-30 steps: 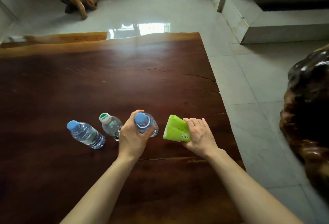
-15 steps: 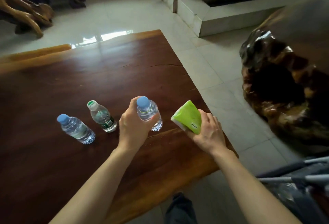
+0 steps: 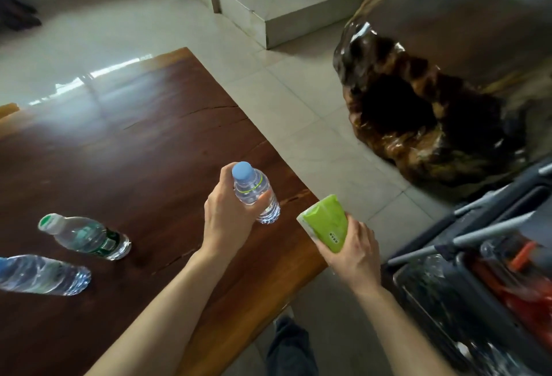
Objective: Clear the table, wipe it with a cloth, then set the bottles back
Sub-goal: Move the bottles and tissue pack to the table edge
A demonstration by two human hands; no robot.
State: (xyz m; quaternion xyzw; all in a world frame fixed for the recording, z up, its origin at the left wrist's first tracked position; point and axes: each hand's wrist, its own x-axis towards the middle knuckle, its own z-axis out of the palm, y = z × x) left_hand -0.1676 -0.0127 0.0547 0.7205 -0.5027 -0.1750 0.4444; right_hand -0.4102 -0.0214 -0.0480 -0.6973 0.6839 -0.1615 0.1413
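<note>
My left hand (image 3: 228, 220) grips a clear water bottle with a blue cap (image 3: 254, 190), lifted above the right part of the dark wooden table (image 3: 143, 143). My right hand (image 3: 351, 251) holds a green tissue pack (image 3: 327, 223) just past the table's right edge. A green-capped bottle (image 3: 86, 237) stands on the table at the left. Another clear bottle (image 3: 41, 274) stands at the far left, its cap cut off by the frame edge.
A grey cart with metal rails (image 3: 466, 271) holding bottles and red items stands at the lower right. A large dark carved root stump (image 3: 418, 119) sits on the tiled floor to the right. A stone step (image 3: 268, 14) lies at the back.
Both hands have moved right with the bottle and the tissue pack; the bottle has lifted off the table. The view has swung right, bringing the cart into sight.
</note>
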